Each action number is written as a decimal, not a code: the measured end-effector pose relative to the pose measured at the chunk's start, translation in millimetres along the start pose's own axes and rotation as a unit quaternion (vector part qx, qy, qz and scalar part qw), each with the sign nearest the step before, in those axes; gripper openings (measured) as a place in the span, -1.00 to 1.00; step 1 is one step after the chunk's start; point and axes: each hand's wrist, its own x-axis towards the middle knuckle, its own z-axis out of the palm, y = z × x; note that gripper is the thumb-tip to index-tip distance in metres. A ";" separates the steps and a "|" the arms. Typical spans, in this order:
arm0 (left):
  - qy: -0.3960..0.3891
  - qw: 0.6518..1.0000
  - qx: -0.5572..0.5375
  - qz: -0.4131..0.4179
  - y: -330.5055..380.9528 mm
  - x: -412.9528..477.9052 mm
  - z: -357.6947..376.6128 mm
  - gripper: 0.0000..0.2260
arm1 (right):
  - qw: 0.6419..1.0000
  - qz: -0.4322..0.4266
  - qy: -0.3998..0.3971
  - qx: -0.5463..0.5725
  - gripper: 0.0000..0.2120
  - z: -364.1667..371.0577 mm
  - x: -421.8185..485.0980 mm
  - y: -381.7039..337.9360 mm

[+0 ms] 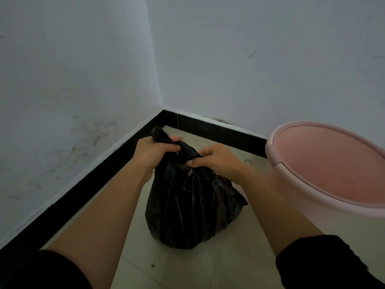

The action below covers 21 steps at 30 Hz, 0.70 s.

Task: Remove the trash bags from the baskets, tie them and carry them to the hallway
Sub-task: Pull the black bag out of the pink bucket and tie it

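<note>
Sitting on the pale floor tiles [239, 257] in a room corner, a full black trash bag [191, 207] is bulging between the person's two bare forearms. The left hand [155, 154] is gripping one gathered tail of the bag's mouth, fingers curled tightly round the plastic, with a twisted end sticking up past the knuckles. The right hand [216, 161] is pinching the other tail of the mouth, thumb and fingers closed on the plastic just beside the left hand. An empty pink basket [325, 197] is standing just to the right of the bag, near the right forearm, its round rim facing up. A black baseboard [83, 190] is running along both white walls [250, 59] behind the bag.
</note>
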 end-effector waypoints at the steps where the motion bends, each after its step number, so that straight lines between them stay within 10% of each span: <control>1: -0.006 1.000 -0.005 0.001 -0.2 -0.1 -0.1 -0.79 | 1.000 0.006 -0.015 0.024 -0.83 -1.5 -0.4 0.9; 10: -0.084 0.995 0.036 0.034 -0.3 -2.7 3.3 -0.84 | 0.967 0.056 0.078 0.238 -0.56 -7.2 6.0 -1.7; 21: -0.129 0.991 0.022 -0.018 -2.8 -7.0 4.2 -0.78 | 0.901 0.060 0.155 0.401 -0.70 13.6 16.7 -3.3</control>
